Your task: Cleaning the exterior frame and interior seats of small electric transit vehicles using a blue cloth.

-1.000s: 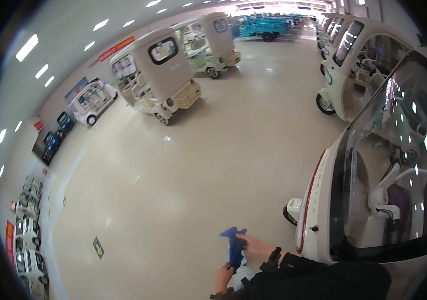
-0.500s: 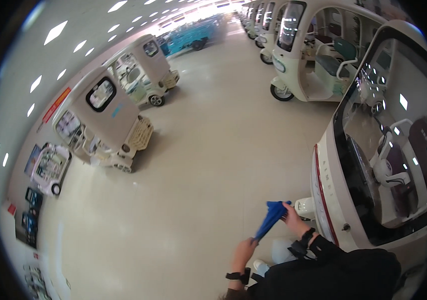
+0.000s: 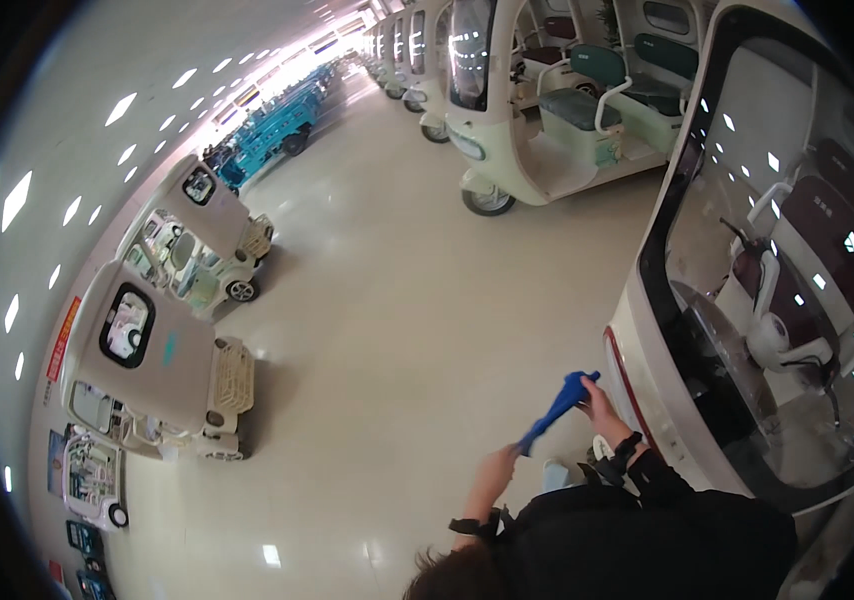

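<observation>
Glossy beige floor [image 3: 387, 350] fills this showroom, rows of ceiling lights [image 3: 15, 200] overhead. Person in a black jacket [image 3: 647, 535] stands by the front of a cream three-wheeler [image 3: 627, 310], black straps at both wrists.

Blue cloth [image 3: 553, 408] is up in the air between the two hands, bunched narrow, on a slant. Left hand [image 3: 494, 472] grasping its lower end; right hand [image 3: 597, 408] grasping its upper end, near the vehicle's red trim strip [image 3: 628, 388]. Whether the cloth touches the vehicle: can't tell.

Through the windshield [image 3: 807, 260] I see maroon seats [image 3: 827, 240] and handlebars. Beyond, another cream three-wheeler [image 3: 519, 150] with dark green seats [image 3: 597, 66], more lined up behind. Across the floor, left: two pale cabin three-wheelers, nearer one with a rear basket [image 3: 232, 378]. Farther back, turquoise cargo tricycles [image 3: 267, 130].
</observation>
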`<control>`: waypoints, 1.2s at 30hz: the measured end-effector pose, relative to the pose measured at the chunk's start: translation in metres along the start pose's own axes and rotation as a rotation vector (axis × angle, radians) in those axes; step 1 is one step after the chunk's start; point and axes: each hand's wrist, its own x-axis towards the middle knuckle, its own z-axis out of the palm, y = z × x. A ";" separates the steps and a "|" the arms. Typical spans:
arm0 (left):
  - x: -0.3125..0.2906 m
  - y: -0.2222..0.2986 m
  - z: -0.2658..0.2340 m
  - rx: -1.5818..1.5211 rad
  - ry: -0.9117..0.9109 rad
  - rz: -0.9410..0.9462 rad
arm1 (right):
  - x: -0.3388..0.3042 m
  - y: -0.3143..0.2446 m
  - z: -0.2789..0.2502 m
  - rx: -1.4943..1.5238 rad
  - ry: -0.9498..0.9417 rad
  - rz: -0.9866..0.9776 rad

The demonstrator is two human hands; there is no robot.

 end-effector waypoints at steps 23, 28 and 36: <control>0.472 -0.014 -0.237 -0.363 0.026 0.138 | 0.350 -0.154 0.177 -0.897 0.249 -0.310; 0.585 0.041 -0.281 -0.224 0.041 0.321 | 0.419 -0.197 0.195 -0.937 0.532 -0.386; 0.713 0.090 -0.278 -0.311 -0.083 0.352 | 0.535 -0.241 0.152 -0.478 0.534 -0.374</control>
